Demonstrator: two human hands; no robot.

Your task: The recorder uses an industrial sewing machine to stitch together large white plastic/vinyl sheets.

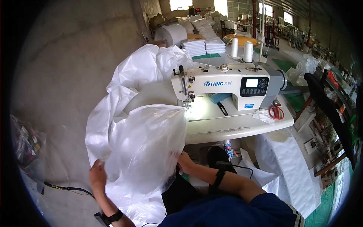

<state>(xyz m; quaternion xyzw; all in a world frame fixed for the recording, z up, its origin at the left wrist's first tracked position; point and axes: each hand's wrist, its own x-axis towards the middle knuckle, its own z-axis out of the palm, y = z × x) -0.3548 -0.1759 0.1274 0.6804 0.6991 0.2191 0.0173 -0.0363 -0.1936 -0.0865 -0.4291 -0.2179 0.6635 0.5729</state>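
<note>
A large white woven plastic sheet (pixel 130 75) with a translucent film layer (pixel 147 140) drapes over the left end of the table and down toward my lap. Its upper edge runs under the needle area of a white sewing machine (pixel 219 81), whose lamp lights the bed. My left hand (pixel 98 174) is at the sheet's lower left edge, fingers curled on it and slightly blurred. Lower down in front of the table, my right hand (pixel 184 162) grips the right edge of the film; its fingertips are partly hidden behind the material.
Red-handled scissors (pixel 276 112) and a black-handled small tool (pixel 222 109) lie on the machine table (pixel 227 130). Two thread cones (pixel 247 52) stand behind the machine. Stacked white sheets (pixel 193 47) are at the back. More white material (pixel 287 166) hangs at right. A cable (pixel 68 187) crosses the floor.
</note>
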